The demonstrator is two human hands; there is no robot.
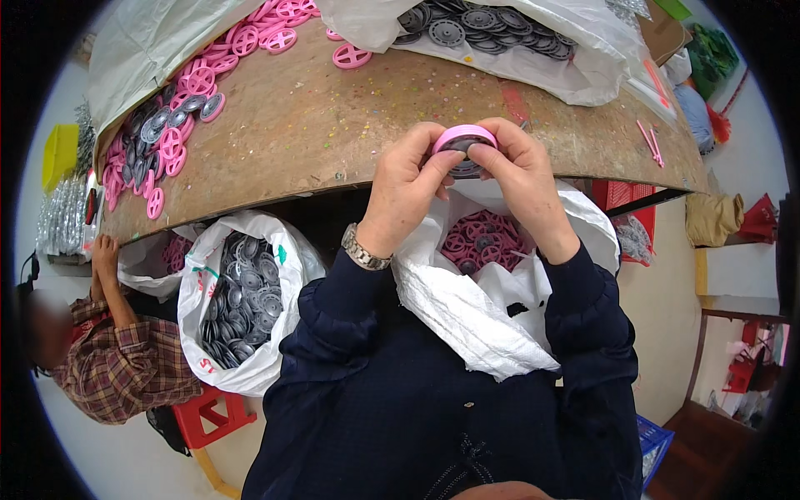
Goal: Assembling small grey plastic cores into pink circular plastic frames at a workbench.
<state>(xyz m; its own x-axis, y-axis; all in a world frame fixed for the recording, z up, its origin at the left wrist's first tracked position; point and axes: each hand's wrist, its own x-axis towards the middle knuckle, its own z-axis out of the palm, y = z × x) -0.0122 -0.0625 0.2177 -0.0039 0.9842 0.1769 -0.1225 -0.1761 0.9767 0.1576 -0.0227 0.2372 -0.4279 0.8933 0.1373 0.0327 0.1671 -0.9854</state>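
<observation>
Above the front edge of the table, both my hands grip a pink plastic wheel (464,132) together with a round grey disc (465,168). My left hand (407,185) has its thumb pressed on the disc and its fingers curled round the wheel's left side. From the right, my right hand (525,179) does the same, its thumb close to the other one. Fingers hide part of both pieces. Just below the hands, an open white sack (450,321) holds pink spoked wheels with dark centres (483,240).
Pink wheels (200,81) and grey discs (156,125) lie heaped on the wooden table (333,125) at the left. Dark discs (479,29) spill from a white sack at the back. Left of me stands a sack of grey discs (250,292); beyond it sits another person (125,358).
</observation>
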